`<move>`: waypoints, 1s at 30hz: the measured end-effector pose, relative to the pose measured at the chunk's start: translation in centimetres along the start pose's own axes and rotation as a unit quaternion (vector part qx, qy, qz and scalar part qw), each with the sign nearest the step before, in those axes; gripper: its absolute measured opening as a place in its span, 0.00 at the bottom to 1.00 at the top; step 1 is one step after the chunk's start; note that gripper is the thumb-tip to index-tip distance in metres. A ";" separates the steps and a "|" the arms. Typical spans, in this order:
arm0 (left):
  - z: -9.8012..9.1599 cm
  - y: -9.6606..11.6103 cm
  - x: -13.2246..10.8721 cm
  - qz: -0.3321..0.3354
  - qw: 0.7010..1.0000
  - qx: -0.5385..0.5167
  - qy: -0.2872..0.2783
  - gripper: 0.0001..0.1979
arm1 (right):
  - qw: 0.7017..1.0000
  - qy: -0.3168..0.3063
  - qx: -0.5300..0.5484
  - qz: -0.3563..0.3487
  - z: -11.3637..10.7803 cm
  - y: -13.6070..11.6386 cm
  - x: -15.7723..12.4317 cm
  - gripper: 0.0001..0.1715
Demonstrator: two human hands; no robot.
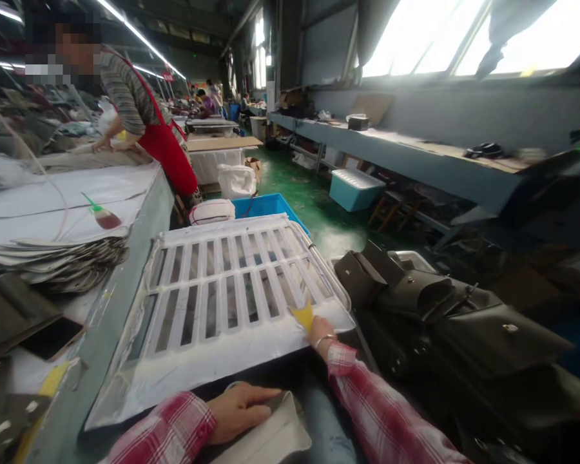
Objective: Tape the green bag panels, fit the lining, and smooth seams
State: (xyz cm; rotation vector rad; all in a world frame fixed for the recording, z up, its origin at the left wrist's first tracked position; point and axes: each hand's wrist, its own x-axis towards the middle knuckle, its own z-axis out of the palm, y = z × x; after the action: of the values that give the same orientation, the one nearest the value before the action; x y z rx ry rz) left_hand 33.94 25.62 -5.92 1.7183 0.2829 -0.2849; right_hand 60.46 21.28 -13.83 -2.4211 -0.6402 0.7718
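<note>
My right hand (pixel 319 332) is closed around a small flat yellow piece (pixel 303 316) with a notched end. It is held over the near right corner of a white slatted plastic rack (pixel 183 351), whose near edge looks covered in white sheeting. My left hand (pixel 244 411) rests with fingers stretched out on a pale beige flat panel (pixel 275 435) in my lap. Its index finger points right along the panel's top edge. The panel's lower part is cut off by the frame.
Dark olive leather bags (pixel 444 303) are heaped at my right. On the left table (pixel 145 200) lie stacked grey pieces (pixel 77 264), a green-tipped bottle (pixel 104 216) and a phone (pixel 53 336). A co-worker in a red apron (pixel 167 158) leans over it. A blue crate (pixel 265 205) stands beyond the rack.
</note>
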 end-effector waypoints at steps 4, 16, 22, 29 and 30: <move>-0.5 -1.3 0.4 -0.022 1.000 -0.013 -0.007 0.24 | 0.998 -0.034 0.037 0.029 0.6 0.2 2.2 0.08; -0.8 -1.6 4.6 0.037 0.991 -0.089 -0.094 0.31 | 0.964 -0.229 0.128 -0.041 -3.9 0.9 -1.9 0.09; 0.6 -2.8 5.8 0.056 0.983 -0.155 -0.086 0.39 | 0.935 -0.351 0.008 -0.044 -8.7 3.6 -7.3 0.26; 1.7 -5.8 5.1 -0.075 0.957 -0.272 -0.072 0.43 | 0.789 -0.405 -0.287 -0.364 -6.3 -2.0 -7.1 0.20; 1.8 -6.1 5.1 -0.089 0.942 -0.312 -0.084 0.45 | 0.769 -0.404 -0.298 -0.396 -5.7 -2.9 -7.0 0.18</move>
State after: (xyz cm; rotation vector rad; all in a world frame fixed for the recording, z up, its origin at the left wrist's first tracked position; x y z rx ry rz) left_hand 36.55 24.93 -13.57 1.0351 0.3582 -0.4202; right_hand 58.11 17.62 -5.39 -1.8006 -2.3514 1.3233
